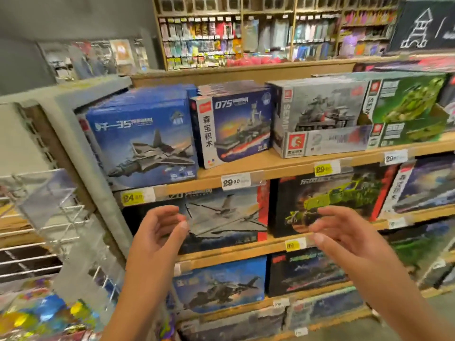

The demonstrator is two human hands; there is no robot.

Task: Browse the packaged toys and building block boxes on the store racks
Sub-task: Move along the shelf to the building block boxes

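Wooden racks (290,163) of building block boxes fill twelve to three o'clock, the blue jet box (142,139) at ten, while left hand (157,230) and right hand (344,232) hover released, nothing picked; browsing seems barely begun.

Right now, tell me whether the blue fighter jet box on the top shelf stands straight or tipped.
Tipped. The blue fighter jet box leans, its top edge slanting and its side angled against the upright 075 warship box beside it.
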